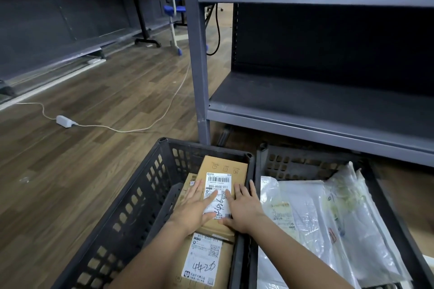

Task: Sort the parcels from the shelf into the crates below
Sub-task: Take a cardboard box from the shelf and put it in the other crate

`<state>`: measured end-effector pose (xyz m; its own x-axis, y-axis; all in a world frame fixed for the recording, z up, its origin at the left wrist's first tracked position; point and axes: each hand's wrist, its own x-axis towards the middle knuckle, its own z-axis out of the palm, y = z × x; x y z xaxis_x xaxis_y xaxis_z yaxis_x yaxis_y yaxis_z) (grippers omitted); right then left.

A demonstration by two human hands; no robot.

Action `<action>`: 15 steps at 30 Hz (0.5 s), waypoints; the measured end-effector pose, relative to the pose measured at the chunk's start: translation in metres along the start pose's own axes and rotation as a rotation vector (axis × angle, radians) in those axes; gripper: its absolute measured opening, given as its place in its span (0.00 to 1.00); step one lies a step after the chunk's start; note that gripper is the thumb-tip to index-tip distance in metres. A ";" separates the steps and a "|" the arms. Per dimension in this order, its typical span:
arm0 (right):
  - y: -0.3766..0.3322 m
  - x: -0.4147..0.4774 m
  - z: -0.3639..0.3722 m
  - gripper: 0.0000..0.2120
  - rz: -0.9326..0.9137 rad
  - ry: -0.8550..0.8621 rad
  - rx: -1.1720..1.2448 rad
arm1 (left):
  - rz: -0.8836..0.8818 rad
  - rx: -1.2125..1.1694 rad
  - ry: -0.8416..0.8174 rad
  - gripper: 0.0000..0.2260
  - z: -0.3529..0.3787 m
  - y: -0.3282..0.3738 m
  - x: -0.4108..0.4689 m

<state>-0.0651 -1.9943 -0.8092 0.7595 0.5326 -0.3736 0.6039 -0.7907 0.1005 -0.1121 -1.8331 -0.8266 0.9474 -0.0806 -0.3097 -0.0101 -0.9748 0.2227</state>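
Observation:
A brown cardboard parcel with a white shipping label lies on top of other boxes inside the left black crate. My left hand lies flat on its left side, fingers straight. My right hand presses flat on its right side, next to the crate wall. Another labelled cardboard box lies nearer to me in the same crate. The right black crate holds several white and clear plastic mailer bags. The grey shelf above the crates shows no parcels.
A grey upright post of the shelf unit stands just behind the left crate. A white power strip and its cord lie on the wood floor at left. More grey shelving runs along the left wall; a blue chair stands far back.

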 end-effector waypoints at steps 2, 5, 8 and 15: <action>0.000 0.001 0.001 0.41 -0.007 -0.001 0.006 | -0.003 -0.015 0.004 0.29 -0.001 -0.001 0.000; 0.002 0.000 0.000 0.41 -0.007 -0.012 -0.001 | -0.016 0.017 -0.009 0.29 -0.007 -0.002 0.003; 0.006 -0.007 -0.011 0.39 0.009 0.026 0.091 | -0.051 0.029 -0.028 0.26 -0.022 0.007 0.004; 0.022 -0.062 -0.116 0.30 0.027 0.183 0.304 | -0.114 -0.108 0.073 0.20 -0.123 0.041 -0.034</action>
<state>-0.0705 -2.0099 -0.6764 0.8217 0.5333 -0.2008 0.5040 -0.8446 -0.1808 -0.1055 -1.8446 -0.6929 0.9611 0.0485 -0.2721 0.1298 -0.9483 0.2896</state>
